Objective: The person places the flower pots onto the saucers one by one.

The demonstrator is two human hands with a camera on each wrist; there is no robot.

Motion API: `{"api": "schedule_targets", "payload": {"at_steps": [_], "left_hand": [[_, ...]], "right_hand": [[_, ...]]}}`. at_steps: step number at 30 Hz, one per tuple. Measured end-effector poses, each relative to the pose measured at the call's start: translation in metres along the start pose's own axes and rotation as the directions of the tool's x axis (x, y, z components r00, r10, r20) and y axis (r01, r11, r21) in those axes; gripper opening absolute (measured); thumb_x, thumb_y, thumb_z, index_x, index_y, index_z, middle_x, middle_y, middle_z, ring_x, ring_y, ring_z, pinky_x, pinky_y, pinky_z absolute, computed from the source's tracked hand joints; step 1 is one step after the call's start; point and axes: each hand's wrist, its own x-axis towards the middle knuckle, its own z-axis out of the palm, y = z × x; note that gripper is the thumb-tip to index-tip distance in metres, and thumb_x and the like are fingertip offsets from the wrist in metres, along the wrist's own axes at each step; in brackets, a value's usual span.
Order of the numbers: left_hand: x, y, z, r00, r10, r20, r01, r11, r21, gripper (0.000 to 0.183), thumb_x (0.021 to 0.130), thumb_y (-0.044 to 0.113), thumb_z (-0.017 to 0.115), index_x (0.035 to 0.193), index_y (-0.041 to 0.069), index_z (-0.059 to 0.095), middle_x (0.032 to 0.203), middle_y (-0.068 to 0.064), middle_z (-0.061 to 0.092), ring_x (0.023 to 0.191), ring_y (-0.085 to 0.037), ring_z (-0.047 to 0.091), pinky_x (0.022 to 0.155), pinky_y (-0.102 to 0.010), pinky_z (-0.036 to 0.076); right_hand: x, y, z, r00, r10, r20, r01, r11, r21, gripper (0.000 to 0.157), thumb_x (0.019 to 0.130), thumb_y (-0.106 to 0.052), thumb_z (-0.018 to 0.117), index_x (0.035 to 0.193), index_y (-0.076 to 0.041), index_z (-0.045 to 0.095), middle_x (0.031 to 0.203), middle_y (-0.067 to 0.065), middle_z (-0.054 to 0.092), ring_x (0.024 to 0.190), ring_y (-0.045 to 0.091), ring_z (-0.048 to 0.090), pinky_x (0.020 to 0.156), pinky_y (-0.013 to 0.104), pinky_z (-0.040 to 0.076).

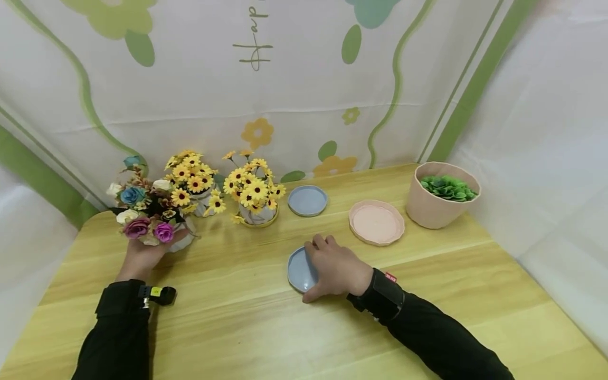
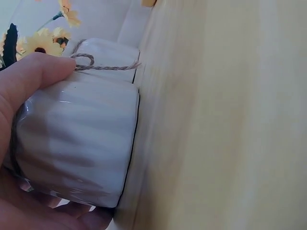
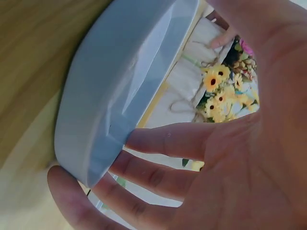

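At the left of the table, my left hand [image 1: 144,257] grips a white ribbed flowerpot [image 2: 79,139] tied with twine, with the thumb on its near side and the fingers around the other. Mixed artificial roses [image 1: 148,211] in purple, blue and cream fill that pot, which sits on the tabletop. My right hand [image 1: 336,268] holds a light blue saucer [image 1: 300,272] near the table's middle, thumb at its near edge and fingers at the far rim. In the right wrist view, the fingertips [image 3: 136,140] lie along the rim of the saucer [image 3: 115,72].
Two pots of yellow daisies [image 1: 192,177] [image 1: 254,187] stand at the back left, the right one on a yellow saucer [image 1: 260,224]. A second blue saucer [image 1: 307,201], a pink saucer [image 1: 377,222] and a pink pot [image 1: 429,208] with green leaves are toward the back right.
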Motion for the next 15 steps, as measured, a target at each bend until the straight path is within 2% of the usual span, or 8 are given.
{"api": "schedule_targets", "payload": {"at_steps": [2, 6, 10, 15], "left_hand": [[-0.004, 0.000, 0.000, 0.999, 0.032, -0.018, -0.032, 0.999, 0.006, 0.075, 0.104, 0.020, 0.070, 0.154, 0.063, 0.034, 0.169, 0.028, 0.024, 0.160, 0.001, 0.008, 0.137, -0.053, 0.009], [-0.004, 0.002, -0.001, 1.000, -0.019, 0.008, 0.019, 0.999, -0.033, 0.076, 0.104, 0.024, 0.071, 0.155, 0.064, 0.030, 0.169, 0.030, 0.020, 0.159, 0.005, 0.005, 0.137, -0.049, 0.001], [-0.001, 0.003, -0.002, 0.997, -0.058, 0.055, 0.058, 0.998, -0.010, 0.074, 0.105, 0.029, 0.069, 0.157, 0.062, 0.028, 0.171, 0.027, 0.021, 0.160, 0.004, 0.007, 0.137, -0.047, -0.001], [0.001, 0.002, -0.003, 0.996, -0.059, 0.071, 0.059, 0.998, 0.007, 0.070, 0.106, 0.029, 0.067, 0.158, 0.059, 0.031, 0.171, 0.024, 0.025, 0.161, 0.002, 0.010, 0.137, -0.048, 0.000]], "right_hand": [[0.004, -0.006, 0.000, 1.000, -0.014, 0.003, 0.014, 1.000, -0.013, 0.113, 0.070, -0.067, 0.091, 0.153, -0.002, 0.052, 0.141, 0.016, 0.055, 0.117, 0.032, 0.053, 0.085, 0.041, 0.062], [0.011, -0.017, 0.001, 1.000, -0.025, 0.016, 0.026, 0.999, -0.033, 0.114, 0.070, -0.069, 0.090, 0.154, -0.002, 0.051, 0.146, 0.016, 0.054, 0.121, 0.032, 0.053, 0.089, 0.041, 0.063], [0.018, -0.027, 0.002, 0.999, -0.033, 0.032, 0.034, 0.998, -0.050, 0.116, 0.071, -0.070, 0.089, 0.156, -0.003, 0.049, 0.149, 0.015, 0.052, 0.124, 0.031, 0.053, 0.093, 0.040, 0.062], [0.032, -0.041, 0.004, 0.999, -0.039, 0.029, 0.041, 0.997, -0.065, 0.116, 0.071, -0.073, 0.088, 0.156, -0.005, 0.049, 0.147, 0.013, 0.054, 0.121, 0.029, 0.053, 0.090, 0.038, 0.062]]}}
